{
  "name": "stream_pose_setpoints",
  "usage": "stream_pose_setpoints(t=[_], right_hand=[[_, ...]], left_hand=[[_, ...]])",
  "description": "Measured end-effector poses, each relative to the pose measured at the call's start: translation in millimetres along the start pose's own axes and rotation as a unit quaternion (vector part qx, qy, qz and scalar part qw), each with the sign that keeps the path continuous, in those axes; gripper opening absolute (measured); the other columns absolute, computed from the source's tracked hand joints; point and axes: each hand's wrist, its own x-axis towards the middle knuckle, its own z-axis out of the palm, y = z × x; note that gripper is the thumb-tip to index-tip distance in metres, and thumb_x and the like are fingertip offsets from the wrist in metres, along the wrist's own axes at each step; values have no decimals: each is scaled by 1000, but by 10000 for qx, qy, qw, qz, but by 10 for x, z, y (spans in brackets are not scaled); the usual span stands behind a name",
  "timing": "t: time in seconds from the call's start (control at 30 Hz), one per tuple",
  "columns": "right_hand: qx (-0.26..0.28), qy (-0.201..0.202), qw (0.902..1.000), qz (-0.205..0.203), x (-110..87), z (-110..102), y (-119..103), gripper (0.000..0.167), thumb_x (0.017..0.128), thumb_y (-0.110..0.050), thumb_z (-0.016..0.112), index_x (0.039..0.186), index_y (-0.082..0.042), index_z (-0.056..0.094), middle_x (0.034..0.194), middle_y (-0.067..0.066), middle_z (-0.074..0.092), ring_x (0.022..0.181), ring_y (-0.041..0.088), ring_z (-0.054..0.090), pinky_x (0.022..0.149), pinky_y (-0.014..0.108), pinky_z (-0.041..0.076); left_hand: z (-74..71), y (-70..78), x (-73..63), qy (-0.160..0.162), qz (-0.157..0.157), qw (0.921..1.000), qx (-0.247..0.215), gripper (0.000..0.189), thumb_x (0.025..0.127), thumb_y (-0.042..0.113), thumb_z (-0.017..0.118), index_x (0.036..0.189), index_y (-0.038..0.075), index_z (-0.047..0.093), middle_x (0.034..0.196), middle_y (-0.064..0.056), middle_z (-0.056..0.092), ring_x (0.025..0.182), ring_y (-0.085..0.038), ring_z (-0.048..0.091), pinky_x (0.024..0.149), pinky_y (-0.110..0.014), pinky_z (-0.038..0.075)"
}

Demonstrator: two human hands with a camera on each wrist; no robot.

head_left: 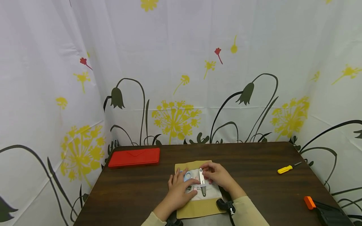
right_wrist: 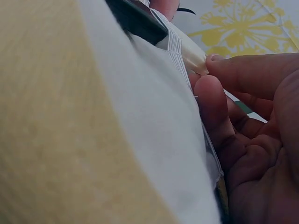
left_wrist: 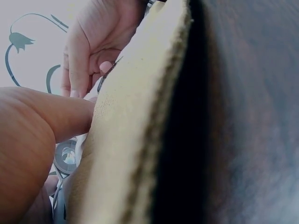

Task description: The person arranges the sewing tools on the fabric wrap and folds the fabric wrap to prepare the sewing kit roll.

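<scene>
A mustard-coloured felt pouch (head_left: 199, 208) lies unfolded, its white lining (head_left: 212, 194) facing up. A slim silver tool with a dark green end (head_left: 201, 179) passes under a white elastic band (right_wrist: 174, 39) on the lining. At the tool's far end, my right hand (head_left: 216, 175) pinches a pale part with thumb and finger; the right wrist view shows this pinch up close. My left hand (head_left: 180, 190) spreads its fingers over the pouch's left side, a fingertip near the band. Partly under it is a light blue ring (head_left: 187, 175). The left thumb (left_wrist: 65, 114) touches the pouch.
A red flat case (head_left: 134, 157) lies at the table's back left. To the right are a yellow-handled screwdriver (head_left: 285, 169) and a black item with an orange end (head_left: 309, 203). A flower-printed curtain (head_left: 175, 78) hangs behind the dark wooden table (head_left: 127, 191).
</scene>
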Motion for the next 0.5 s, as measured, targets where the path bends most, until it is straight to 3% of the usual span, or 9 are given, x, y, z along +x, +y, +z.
stream_pose_setpoints(t=[0.2,0.37,0.5], right_hand=[[17,66,9999,126,-1,4,-38,19,104,-15,74,120,-6,75,96,9,71,77,17,64,60,27,57],[-123,52,9999,72,10,-4,-92,17,103,-14,74,117,-5,75,93,7,72,71,16,62,59,27,56],[-179,-30,9998,54,-2,0,-46,17,105,-15,73,118,-5,74,92,6,70,72,17,62,59,28,57]], left_hand=[[-7,26,5,4,1,10000,60,35,101,38,77,136,41,74,177,-19,31,167,-56,5,122,-84,-1],[-29,40,15,54,25,9999,125,35,100,38,77,135,42,74,177,-19,31,167,-55,5,122,-84,1],[-37,17,5,-46,37,9998,-168,37,101,37,77,137,39,74,177,-20,30,167,-56,4,122,-83,-2]])
